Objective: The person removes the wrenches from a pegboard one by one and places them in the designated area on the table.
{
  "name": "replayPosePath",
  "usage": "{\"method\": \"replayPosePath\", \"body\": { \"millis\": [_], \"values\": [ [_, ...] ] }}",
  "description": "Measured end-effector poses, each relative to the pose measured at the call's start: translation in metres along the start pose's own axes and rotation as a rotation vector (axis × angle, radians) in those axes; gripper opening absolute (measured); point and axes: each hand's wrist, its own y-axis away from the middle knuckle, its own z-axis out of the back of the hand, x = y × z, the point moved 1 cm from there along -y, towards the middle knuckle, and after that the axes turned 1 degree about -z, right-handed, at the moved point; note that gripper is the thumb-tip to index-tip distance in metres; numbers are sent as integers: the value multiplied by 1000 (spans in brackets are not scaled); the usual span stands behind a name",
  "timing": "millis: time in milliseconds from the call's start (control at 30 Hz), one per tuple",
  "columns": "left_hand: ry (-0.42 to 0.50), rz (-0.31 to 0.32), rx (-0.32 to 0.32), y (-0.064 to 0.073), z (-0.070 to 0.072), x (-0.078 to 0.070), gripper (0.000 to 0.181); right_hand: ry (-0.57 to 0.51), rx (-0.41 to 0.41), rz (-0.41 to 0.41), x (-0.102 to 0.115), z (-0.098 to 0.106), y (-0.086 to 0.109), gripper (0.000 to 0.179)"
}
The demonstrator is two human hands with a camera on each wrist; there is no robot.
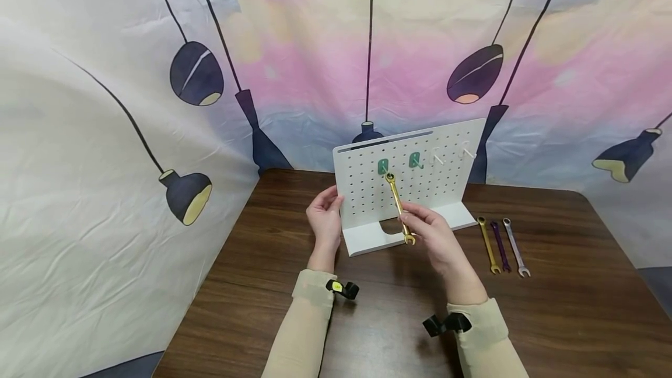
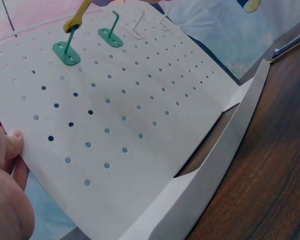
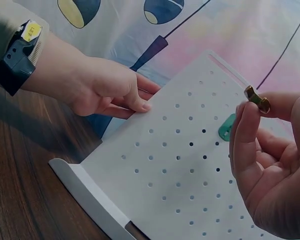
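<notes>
A white pegboard (image 1: 359, 192) on a flat foot stands on the table. My left hand (image 1: 324, 220) pinches its left edge, thumb on the front face and fingers behind. Between thumb and fingers, my right hand (image 1: 434, 238) holds a gold combination wrench (image 1: 396, 198), ring end up and open end down. In the left wrist view the wrench's ring end (image 2: 73, 24) is right at the tip of the left green hook (image 2: 66, 54). In the right wrist view, only the wrench's open end (image 3: 257, 100) shows above the fingers.
A second green hook (image 1: 415, 160) and two pale hooks (image 1: 436, 157) sit farther right on the board. On the wooden table (image 1: 572, 284), right of the board, lie a gold wrench (image 1: 489, 247), a purple wrench (image 1: 500, 246) and a silver wrench (image 1: 516, 248). A patterned cloth (image 1: 315, 74) hangs behind.
</notes>
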Motion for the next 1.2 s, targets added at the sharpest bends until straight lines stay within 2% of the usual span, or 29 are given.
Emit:
{"method": "replayPosePath", "body": {
  "millis": [567,867,1200],
  "values": [
    [-11,-2,3,1,1,2,21,14,-32,-24,-2,0,1,49],
    [-6,-2,-6,2,1,0,20,-8,-38,-8,-2,1,2,47],
    [-30,5,12,-1,1,1,21,-16,-25,2,5,3,1,45]
  ]
}}
